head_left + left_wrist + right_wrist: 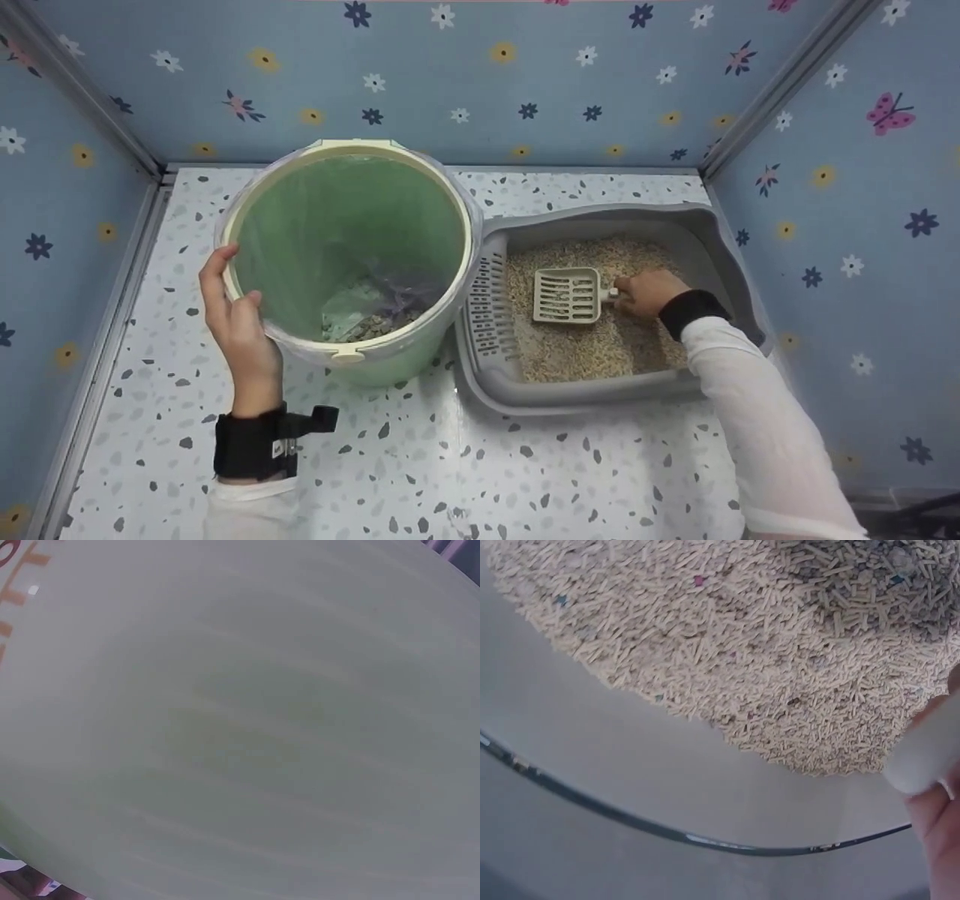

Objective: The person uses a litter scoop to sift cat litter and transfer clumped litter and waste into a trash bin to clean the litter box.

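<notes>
At the left in the head view is a pale green trash bin (390, 367), its cream rim (234, 274) lined with a thin clear bag. My left hand (244, 337) grips the bin's rim at the left. The bin's pale wall (255, 720) fills the left wrist view. My right hand (649, 294) holds the handle of a beige slotted litter scoop (568, 295) over the litter (577, 360). Part of the handle (926, 754) shows at the right wrist view's edge. The grey litter box (585, 405) surrounds this litter.
Clumps of used litter (375, 328) and crumpled plastic lie in the bin's bottom. A perforated step (486, 307) forms the litter box's left end, beside the bin. Blue flowered panels (480, 82) enclose the speckled white surface (420, 465) at the back and both sides.
</notes>
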The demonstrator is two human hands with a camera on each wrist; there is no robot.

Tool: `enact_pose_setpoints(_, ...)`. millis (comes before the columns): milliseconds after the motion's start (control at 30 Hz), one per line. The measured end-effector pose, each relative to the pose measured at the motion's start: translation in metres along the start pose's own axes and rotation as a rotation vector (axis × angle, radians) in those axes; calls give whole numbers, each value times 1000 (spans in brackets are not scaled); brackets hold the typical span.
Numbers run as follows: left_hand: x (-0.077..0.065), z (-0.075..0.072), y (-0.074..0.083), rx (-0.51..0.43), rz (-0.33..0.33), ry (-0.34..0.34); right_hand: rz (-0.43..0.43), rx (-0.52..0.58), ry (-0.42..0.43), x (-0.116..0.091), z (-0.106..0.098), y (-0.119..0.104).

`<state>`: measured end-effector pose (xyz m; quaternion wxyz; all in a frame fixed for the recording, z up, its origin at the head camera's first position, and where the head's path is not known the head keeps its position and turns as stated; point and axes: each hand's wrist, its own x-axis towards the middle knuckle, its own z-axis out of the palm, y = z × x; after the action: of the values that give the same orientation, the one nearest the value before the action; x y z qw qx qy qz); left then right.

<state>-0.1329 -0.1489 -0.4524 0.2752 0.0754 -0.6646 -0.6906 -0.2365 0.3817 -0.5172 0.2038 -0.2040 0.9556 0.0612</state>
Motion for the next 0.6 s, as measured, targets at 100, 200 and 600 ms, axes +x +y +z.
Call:
enact_pose_setpoints(100,0,0,0,9,7,1,-1,5,1,2,2,-3)
enact_pose_setpoints(200,0,-1,0,14,1,5,4,-12,19,2,3,-7)
enact_pose_setpoints(600,0,0,1,-16,-24,3,84,19,43,6,5,-10)
